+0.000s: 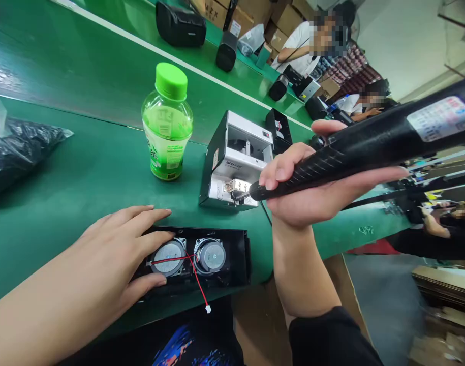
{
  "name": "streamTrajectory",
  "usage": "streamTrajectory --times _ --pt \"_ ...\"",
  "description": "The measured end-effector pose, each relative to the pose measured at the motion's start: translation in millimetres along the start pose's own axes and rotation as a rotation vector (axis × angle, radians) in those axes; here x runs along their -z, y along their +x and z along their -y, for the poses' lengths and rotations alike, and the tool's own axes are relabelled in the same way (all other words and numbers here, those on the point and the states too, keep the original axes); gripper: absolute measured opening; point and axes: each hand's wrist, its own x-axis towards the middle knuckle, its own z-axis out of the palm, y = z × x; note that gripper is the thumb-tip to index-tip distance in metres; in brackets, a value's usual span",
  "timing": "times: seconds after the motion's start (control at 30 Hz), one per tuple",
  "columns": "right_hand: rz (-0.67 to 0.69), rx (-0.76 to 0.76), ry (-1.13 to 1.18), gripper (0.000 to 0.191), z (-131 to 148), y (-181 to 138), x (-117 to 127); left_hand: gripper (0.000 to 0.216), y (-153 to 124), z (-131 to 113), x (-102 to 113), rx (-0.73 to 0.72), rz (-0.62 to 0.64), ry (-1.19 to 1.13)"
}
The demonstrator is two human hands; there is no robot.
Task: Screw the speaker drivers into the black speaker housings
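Note:
My right hand (pixel 297 188) is wrapped round a black electric screwdriver (pixel 331 155), which lies at a slant. The screwdriver's bit meets the front outlet of a silver and black screw feeder (pixel 247 137); whether a screw sits on it is too small to tell. Below, a long black speaker housing (pixel 236 259) lies open on the green table, with two round speaker drivers (pixel 212 255) in it. A red and black wire (pixel 200 282) ends in a white plug over the near edge. Thumb and fingers spread, my left hand (pixel 129 244) grips the housing's left end.
A green-capped bottle (pixel 167 127) stands left of the feeder. At far left lies a dark plastic bag (pixel 22 147). Another black housing (pixel 278 129) sits behind the feeder. Beyond the white line are black speakers (pixel 181 24), and people (pixel 301 46) work there.

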Motion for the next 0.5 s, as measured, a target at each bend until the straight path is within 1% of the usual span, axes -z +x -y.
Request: streamTrajectory --times 0.17,0.33,0.43,0.5 --pt "-0.013 -0.072 0.039 0.065 19 -10 5 0.046 1 1 3 -0.072 -0.066 0.029" --pt "-0.025 -0.138 0.118 0.050 36 -26 -8 0.047 7 -1 4 -0.079 -0.052 0.035" --pt "-0.014 -0.130 0.108 0.051 36 -28 -14 0.046 6 0 2 -0.047 -0.034 0.016" --pt "-0.055 -0.061 0.062 0.059 32 -25 -13 0.044 3 1 2 -0.003 0.002 -0.015"
